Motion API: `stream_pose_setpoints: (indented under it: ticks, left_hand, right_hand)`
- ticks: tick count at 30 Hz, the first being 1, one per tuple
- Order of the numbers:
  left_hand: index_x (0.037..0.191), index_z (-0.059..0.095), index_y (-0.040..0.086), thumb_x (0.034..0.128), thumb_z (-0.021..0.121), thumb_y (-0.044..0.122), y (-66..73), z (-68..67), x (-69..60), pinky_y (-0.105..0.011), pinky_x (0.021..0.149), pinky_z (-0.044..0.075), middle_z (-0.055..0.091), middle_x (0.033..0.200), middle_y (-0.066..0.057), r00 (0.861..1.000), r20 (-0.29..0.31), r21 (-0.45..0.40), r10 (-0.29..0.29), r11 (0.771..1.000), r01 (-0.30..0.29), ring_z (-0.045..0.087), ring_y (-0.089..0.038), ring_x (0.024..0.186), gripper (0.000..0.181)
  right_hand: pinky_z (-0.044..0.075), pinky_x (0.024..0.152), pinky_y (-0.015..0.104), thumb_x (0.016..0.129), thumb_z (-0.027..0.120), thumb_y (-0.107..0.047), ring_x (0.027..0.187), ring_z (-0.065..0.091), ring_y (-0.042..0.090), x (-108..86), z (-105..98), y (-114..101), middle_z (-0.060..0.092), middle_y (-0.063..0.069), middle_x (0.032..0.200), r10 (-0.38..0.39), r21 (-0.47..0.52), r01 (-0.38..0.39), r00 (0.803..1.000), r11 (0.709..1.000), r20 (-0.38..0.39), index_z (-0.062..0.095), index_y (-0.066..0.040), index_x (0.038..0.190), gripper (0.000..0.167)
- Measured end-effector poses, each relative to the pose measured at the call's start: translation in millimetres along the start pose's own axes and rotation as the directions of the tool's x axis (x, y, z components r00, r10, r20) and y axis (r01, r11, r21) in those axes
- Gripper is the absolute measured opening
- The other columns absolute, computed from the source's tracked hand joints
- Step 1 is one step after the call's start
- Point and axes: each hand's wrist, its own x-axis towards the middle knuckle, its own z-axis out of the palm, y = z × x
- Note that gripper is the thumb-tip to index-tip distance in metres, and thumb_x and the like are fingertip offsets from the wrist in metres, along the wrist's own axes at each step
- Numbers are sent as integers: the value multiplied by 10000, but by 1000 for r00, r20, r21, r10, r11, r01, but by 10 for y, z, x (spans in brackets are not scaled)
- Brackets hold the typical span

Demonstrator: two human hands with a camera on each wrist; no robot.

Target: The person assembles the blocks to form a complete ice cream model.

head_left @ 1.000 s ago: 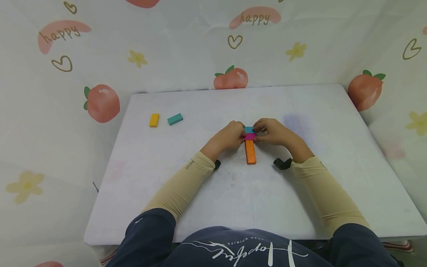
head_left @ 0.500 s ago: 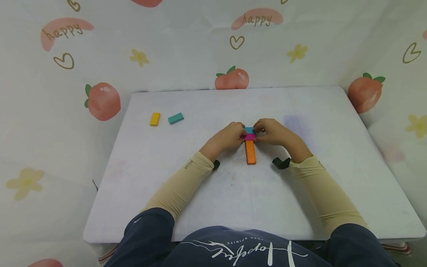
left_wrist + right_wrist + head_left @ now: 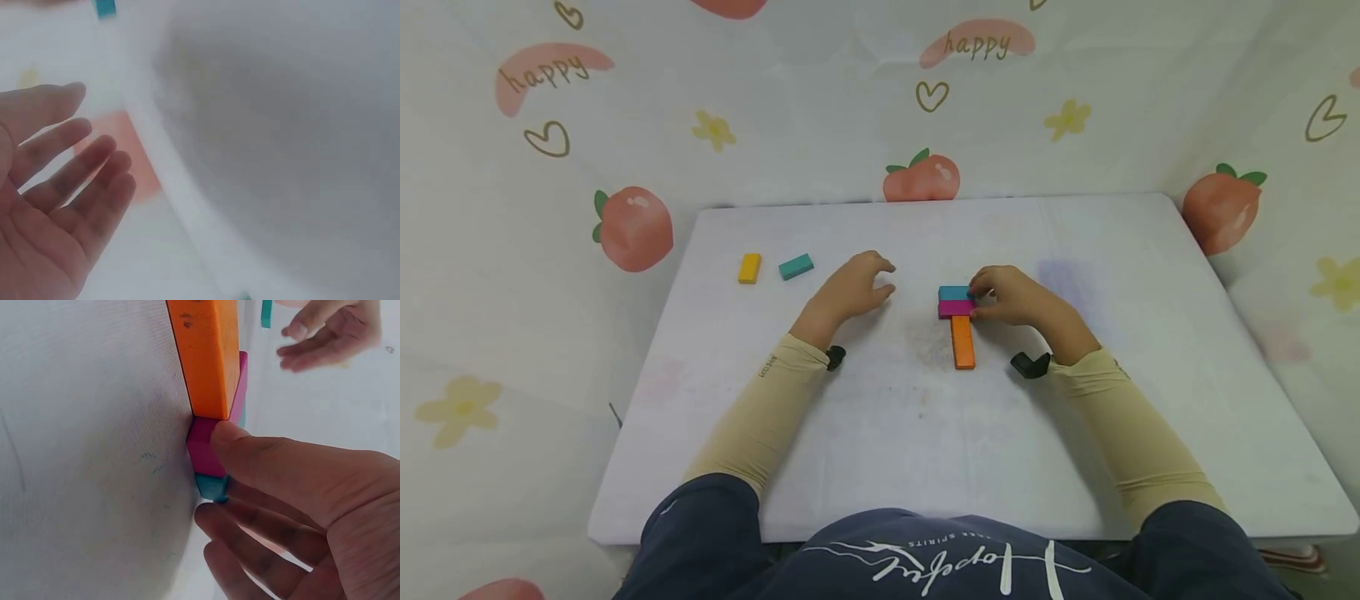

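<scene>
An orange block point(image 3: 962, 342) lies lengthwise on the table, its far end against a magenta block point(image 3: 955, 309) set crosswise. Behind the magenta one, side by side with it, is a blue block point(image 3: 953, 292). My right hand point(image 3: 1019, 297) holds the right ends of the magenta and blue blocks; in the right wrist view the thumb point(image 3: 250, 450) presses the magenta block point(image 3: 206, 447), other fingers being near the teal-blue end point(image 3: 211, 486). My left hand point(image 3: 852, 287) is in the air left of the blocks, fingers apart and holding nothing; the left wrist view shows its palm point(image 3: 50, 212).
Toward the back left of the white table point(image 3: 880, 467) lie a yellow block point(image 3: 749, 268) and a teal block point(image 3: 796, 267), a small distance apart. A patterned cloth point(image 3: 820, 100) rises behind the table's back edge.
My left hand has let go of the magenta and blue blocks and moved left, uncovering their left ends. My right hand has stayed at their right ends.
</scene>
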Motion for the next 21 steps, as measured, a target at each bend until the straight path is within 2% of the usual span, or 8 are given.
stream_pose_setpoints:
  ticks: [3,7,11,14,21]
  left_hand:
    - [1428,624,-7,1049,650,198,-196,-131,-105,-467,1227,421,608,1438,-193,996,-38,-6,-79,997,79,546,-348,1409,432]
    - [1460,594,-12,1053,639,201,-414,-293,-226,-494,1250,389,569,1488,-210,979,-86,-22,-187,982,186,499,-372,1452,462]
    - [1448,601,-42,1036,656,179,-578,-443,-309,-521,1224,419,579,1469,-254,957,-151,-6,-248,968,250,535,-408,1401,470]
    - [1436,603,-58,1023,647,150,-679,-526,-364,-544,1194,448,574,1449,-285,940,-178,4,-292,955,297,548,-437,1363,464]
    - [1417,613,-59,953,580,61,-885,-590,-428,-584,1065,516,563,1416,-330,909,-177,50,-378,919,391,585,-467,1234,480]
  right_hand:
    - [539,1085,543,945,790,-123,1219,639,384,-2,0,-5,686,207,1321,13,5,-14,1000,1000,5,731,50,1252,357]
    - [528,1097,547,945,789,-132,1222,639,378,-7,-8,-10,684,209,1322,12,4,-12,1000,1000,0,726,50,1254,364]
    - [526,1094,550,944,788,-139,1209,635,376,-6,-23,-2,685,206,1317,8,3,-8,1000,1000,-12,726,46,1245,358]
    - [526,1094,549,945,786,-143,1207,629,372,-6,-18,8,686,201,1318,14,4,-14,1000,1000,-14,725,41,1249,361]
    - [538,1082,539,935,798,-157,1211,636,364,-18,7,6,691,191,1315,17,3,-17,1000,1000,-13,730,32,1247,371]
